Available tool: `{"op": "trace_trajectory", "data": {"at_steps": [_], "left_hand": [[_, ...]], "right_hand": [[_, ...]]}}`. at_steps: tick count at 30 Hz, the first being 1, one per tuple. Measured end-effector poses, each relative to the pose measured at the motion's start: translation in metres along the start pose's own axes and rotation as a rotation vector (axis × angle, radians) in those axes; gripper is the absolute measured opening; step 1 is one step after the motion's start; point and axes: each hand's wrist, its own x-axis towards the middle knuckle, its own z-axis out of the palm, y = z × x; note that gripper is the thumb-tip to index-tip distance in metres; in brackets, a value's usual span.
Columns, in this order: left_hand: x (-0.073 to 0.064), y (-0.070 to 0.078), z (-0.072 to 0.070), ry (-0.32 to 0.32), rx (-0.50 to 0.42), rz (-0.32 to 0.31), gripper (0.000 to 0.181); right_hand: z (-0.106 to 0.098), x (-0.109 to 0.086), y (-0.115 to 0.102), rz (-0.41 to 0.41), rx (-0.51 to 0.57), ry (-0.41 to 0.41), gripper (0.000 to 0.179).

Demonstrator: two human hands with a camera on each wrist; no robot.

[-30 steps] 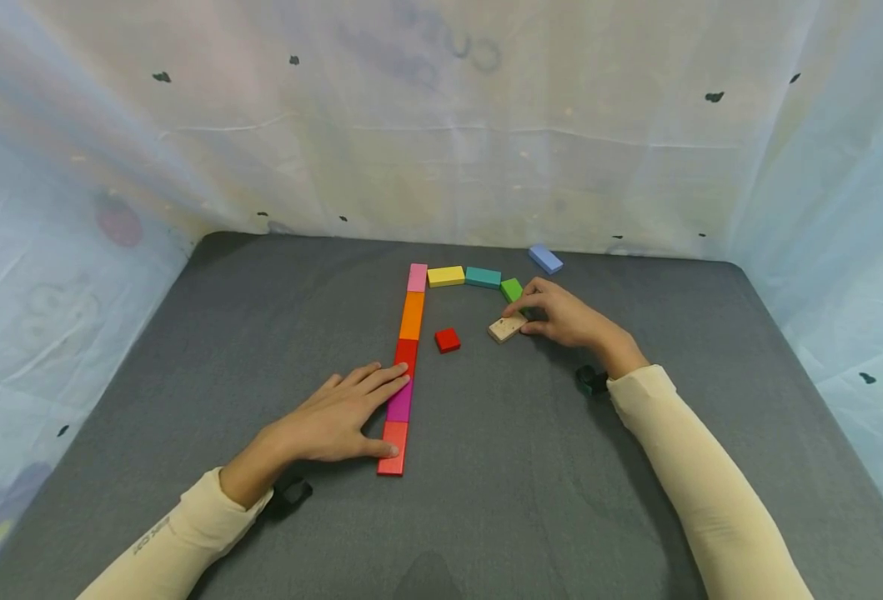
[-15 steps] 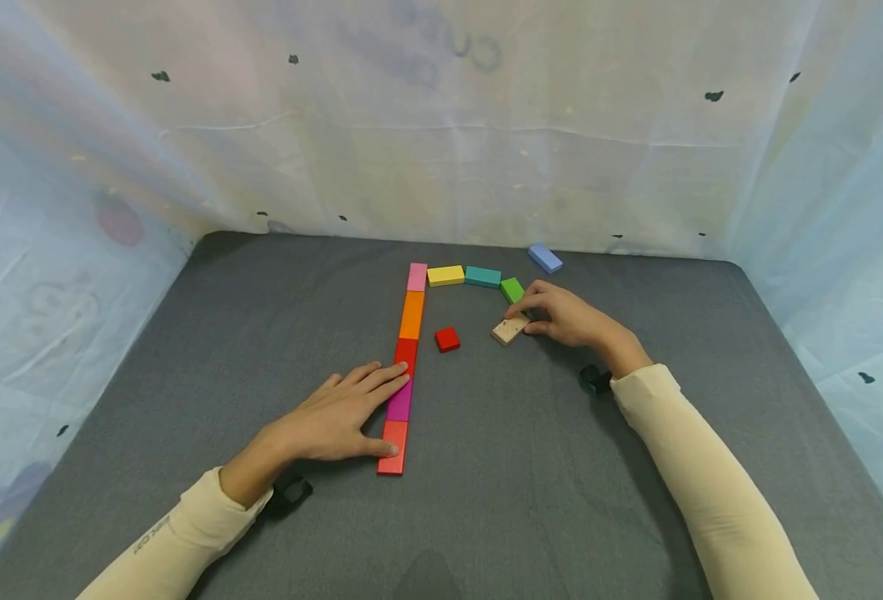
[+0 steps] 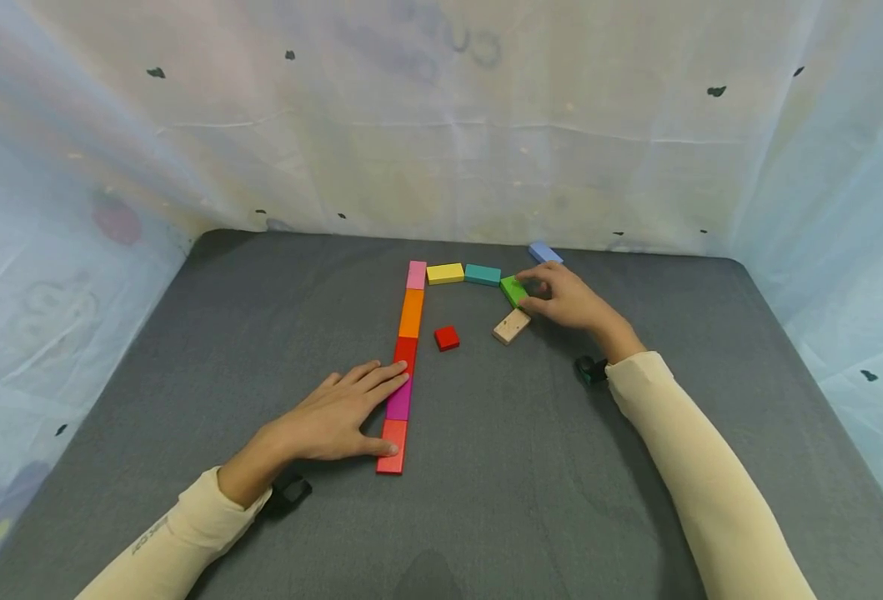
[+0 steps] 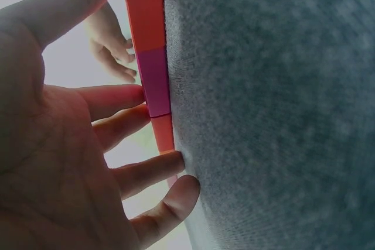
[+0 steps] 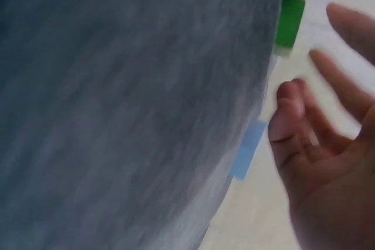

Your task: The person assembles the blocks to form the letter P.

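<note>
My left hand [image 3: 328, 421] lies over the near part of a straight row of flat blocks, fingers extended and spread. Its fingertips touch the row's edge by the red block [image 3: 408, 348] and the magenta block [image 3: 398, 405]; the thumb rests on the coral block [image 3: 392, 462]. My right hand [image 3: 570, 298] hovers at the green block [image 3: 512, 290], thumb and forefinger apart; the right wrist view shows nothing in its fingers. A bare wooden block [image 3: 512, 327] lies slanted against the green one's near end. Beyond that hand lies a light blue block [image 3: 544, 252].
Past an orange block [image 3: 411, 312], the row ends in a pink block [image 3: 416, 275]. A yellow block [image 3: 444, 273] and a teal block [image 3: 482, 275] link it to the green one. A small red block [image 3: 447, 337] lies inside. Curtains rise behind the grey table [image 3: 471, 517].
My right hand has let go of the wooden block, after shifting it slightly right, and has moved away from me to the green block. The left hand has stayed in place.
</note>
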Motion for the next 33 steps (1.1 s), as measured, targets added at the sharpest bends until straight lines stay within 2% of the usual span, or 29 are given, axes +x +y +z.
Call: {"op": "trace_trajectory", "data": {"at_steps": [4, 10, 22, 25, 28, 33], "left_hand": [[0.0, 0.0, 0.0, -0.004, 0.003, -0.001, 0.099], [0.0, 0.0, 0.0, -0.002, 0.004, -0.001, 0.099], [-0.001, 0.0, 0.0, 0.008, 0.005, 0.002, 0.099], [-0.001, 0.0, 0.0, 0.009, 0.008, 0.002, 0.099], [-0.001, 0.0, 0.0, 0.009, 0.008, 0.004, 0.099], [-0.001, 0.0, 0.0, 0.009, 0.008, 0.005, 0.099]], "right_hand": [[0.003, 0.009, -0.005, 0.07, -0.025, -0.014, 0.053], [0.006, 0.012, -0.009, 0.117, -0.045, -0.023, 0.054], [0.008, 0.01, -0.014, 0.115, -0.046, -0.039, 0.055], [0.006, 0.008, -0.015, 0.09, -0.04, -0.021, 0.054], [0.004, 0.002, -0.014, 0.019, -0.034, 0.004, 0.052], [0.001, -0.008, -0.011, -0.111, -0.036, -0.041, 0.05]]}}
